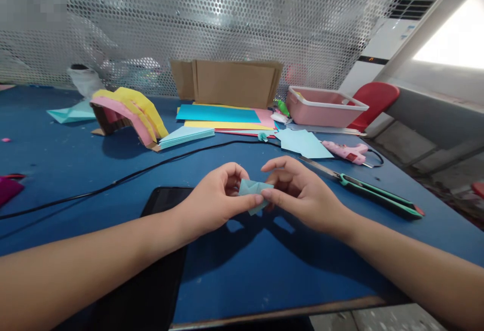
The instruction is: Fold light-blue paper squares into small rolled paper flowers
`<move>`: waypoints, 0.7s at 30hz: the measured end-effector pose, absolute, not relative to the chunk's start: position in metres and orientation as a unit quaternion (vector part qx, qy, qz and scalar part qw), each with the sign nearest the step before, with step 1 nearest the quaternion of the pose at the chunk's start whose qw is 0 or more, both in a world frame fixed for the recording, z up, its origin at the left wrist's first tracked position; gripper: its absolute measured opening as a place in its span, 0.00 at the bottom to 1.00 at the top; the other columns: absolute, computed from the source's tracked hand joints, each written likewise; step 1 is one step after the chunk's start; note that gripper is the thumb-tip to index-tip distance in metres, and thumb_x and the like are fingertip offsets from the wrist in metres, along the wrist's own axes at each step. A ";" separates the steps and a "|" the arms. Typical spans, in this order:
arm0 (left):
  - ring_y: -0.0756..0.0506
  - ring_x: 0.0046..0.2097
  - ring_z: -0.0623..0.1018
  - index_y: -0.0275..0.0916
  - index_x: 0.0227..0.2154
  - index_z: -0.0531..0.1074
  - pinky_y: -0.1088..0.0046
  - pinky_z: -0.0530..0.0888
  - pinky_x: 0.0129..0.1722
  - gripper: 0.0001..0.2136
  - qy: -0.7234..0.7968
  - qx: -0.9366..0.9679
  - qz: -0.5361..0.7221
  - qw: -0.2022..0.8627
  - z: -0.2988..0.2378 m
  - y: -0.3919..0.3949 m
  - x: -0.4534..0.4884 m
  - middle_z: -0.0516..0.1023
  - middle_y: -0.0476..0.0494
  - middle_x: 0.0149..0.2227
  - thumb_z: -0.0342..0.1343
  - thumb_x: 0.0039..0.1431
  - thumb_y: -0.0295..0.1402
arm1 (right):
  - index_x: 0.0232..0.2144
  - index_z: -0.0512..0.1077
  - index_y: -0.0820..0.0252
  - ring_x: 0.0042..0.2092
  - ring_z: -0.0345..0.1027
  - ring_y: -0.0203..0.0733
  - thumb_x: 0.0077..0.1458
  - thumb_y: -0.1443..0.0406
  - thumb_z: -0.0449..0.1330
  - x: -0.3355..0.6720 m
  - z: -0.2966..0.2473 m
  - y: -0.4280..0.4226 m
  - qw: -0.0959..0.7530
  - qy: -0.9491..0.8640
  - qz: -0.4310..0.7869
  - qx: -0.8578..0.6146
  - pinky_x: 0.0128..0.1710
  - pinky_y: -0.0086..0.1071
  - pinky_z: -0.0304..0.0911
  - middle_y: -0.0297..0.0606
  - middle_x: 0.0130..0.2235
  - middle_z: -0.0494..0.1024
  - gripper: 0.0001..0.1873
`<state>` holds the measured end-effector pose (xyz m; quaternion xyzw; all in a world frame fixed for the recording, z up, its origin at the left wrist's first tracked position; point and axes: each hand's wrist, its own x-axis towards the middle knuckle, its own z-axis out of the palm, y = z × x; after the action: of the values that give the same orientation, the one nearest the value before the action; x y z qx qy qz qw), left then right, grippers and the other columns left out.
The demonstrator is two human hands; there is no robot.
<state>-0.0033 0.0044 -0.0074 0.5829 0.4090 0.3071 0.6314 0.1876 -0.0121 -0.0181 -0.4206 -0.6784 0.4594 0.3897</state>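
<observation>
A small folded piece of light blue paper (252, 188) is held above the table between my two hands. My left hand (217, 192) pinches its left side, thumb lying across the front. From the right, my right hand (300, 192) grips the same paper between thumb and fingers, its index finger raised a little off it. Creases show on the paper's face; its rear side is hidden by the fingers. Under my left forearm lies a black tablet-like slab (166, 202). Just right of my right hand rests a utility knife (378, 195) with its blade out.
A black cable (151, 163) crosses the blue table (242, 280). Behind it lie light blue sheets (306, 143), coloured paper (219, 114), a pink glue gun (348, 152) and a yellow-pink cardboard arch (128, 114). Cardboard (234, 83) and a pink bin (321, 109) stand at the back.
</observation>
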 end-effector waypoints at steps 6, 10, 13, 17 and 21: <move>0.54 0.24 0.70 0.40 0.29 0.61 0.80 0.63 0.23 0.14 0.427 0.603 0.290 0.609 -0.005 0.004 -0.003 0.69 0.58 0.21 0.65 0.49 0.33 | 0.45 0.64 0.57 0.30 0.74 0.35 0.57 0.64 0.61 0.189 -0.019 -0.013 0.388 -0.679 0.467 -0.412 0.30 0.28 0.68 0.31 0.31 0.73 0.14; 0.55 0.20 0.61 0.41 0.29 0.62 0.81 0.57 0.18 0.14 0.432 0.617 0.316 0.576 -0.003 0.003 -0.004 0.61 0.61 0.18 0.65 0.48 0.33 | 0.45 0.63 0.57 0.31 0.74 0.35 0.56 0.61 0.63 0.187 -0.017 -0.013 0.390 -0.655 0.503 -0.407 0.33 0.30 0.70 0.32 0.32 0.73 0.17; 0.57 0.20 0.58 0.40 0.28 0.62 0.82 0.55 0.18 0.13 0.423 0.620 0.351 0.561 -0.003 0.002 -0.004 0.58 0.62 0.18 0.65 0.48 0.31 | 0.37 0.66 0.59 0.29 0.72 0.34 0.52 0.56 0.66 0.186 -0.014 -0.014 0.371 -0.624 0.548 -0.416 0.31 0.29 0.70 0.31 0.29 0.73 0.17; 0.57 0.20 0.60 0.40 0.29 0.62 0.84 0.57 0.18 0.13 0.403 0.607 0.365 0.580 -0.004 0.002 -0.004 0.62 0.62 0.19 0.64 0.49 0.30 | 0.27 0.67 0.61 0.26 0.69 0.32 0.48 0.54 0.68 0.186 -0.010 -0.013 0.359 -0.605 0.570 -0.425 0.29 0.27 0.67 0.31 0.23 0.74 0.18; 0.59 0.20 0.60 0.39 0.28 0.61 0.85 0.58 0.18 0.13 0.391 0.601 0.365 0.593 -0.002 0.001 -0.003 0.63 0.63 0.19 0.63 0.49 0.27 | 0.24 0.66 0.61 0.24 0.69 0.32 0.45 0.57 0.71 0.189 -0.010 -0.012 0.364 -0.580 0.595 -0.421 0.27 0.27 0.66 0.31 0.21 0.75 0.19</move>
<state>-0.0033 0.0010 -0.0016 0.6015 0.3911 0.3651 0.5933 0.1887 -0.0124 -0.0100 -0.4206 -0.5803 0.5952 0.3636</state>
